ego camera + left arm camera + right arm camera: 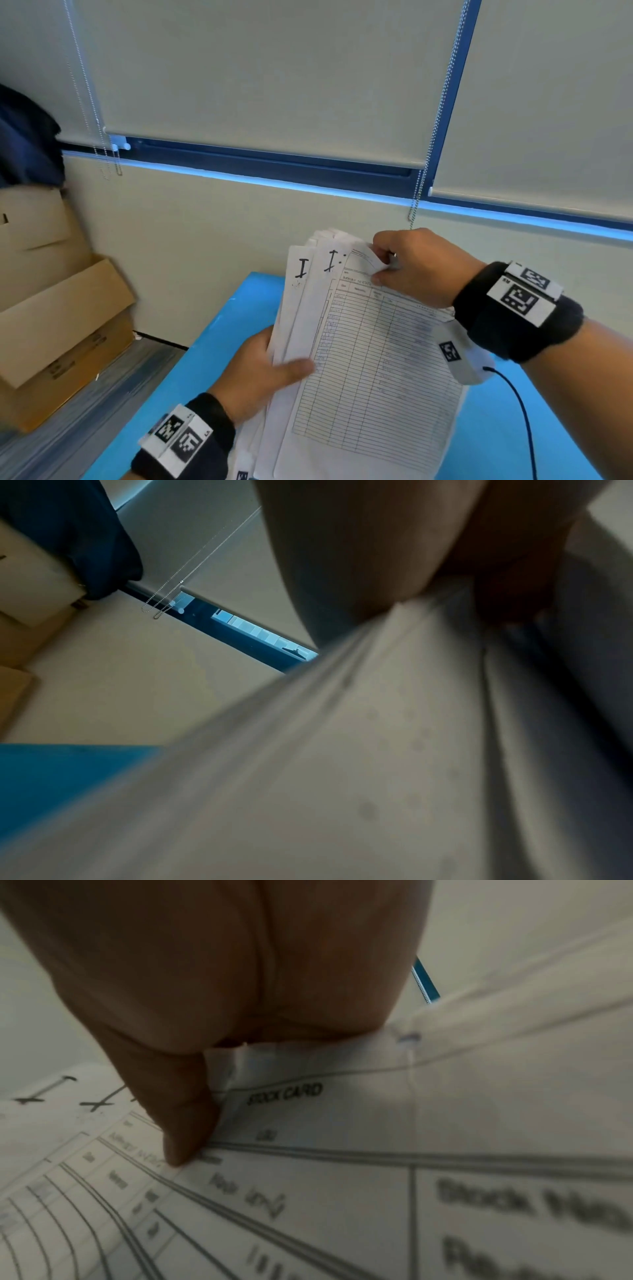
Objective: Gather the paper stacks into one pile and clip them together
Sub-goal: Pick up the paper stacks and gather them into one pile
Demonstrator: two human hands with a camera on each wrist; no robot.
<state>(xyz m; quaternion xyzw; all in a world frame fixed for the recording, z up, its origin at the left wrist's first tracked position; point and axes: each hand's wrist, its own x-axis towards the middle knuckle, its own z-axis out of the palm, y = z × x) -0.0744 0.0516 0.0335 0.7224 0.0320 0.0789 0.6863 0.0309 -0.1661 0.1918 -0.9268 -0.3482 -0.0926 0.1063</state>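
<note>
1. From my head I see my left hand (263, 373) gripping the paper pile (370, 370) at its left edge, thumb across the top sheet, above the blue table (212, 346).
2. My right hand (414, 267) pinches the top corner of the pile.
3. Only my right wrist view reads the print: "STOCK CARD" on a thin, ruled sheet.
4. My left wrist view shows blurred, fanned sheet edges.
5. Brown cardboard boxes (58, 308) stand at the left.

- Paper pile (363, 359): white sheets, fanned unevenly, held tilted above the blue table, top edge toward 12 o'clock.
- Top sheet (342, 1191): ruled form printed "STOCK CARD"; its 1 o'clock corner is curled.
</note>
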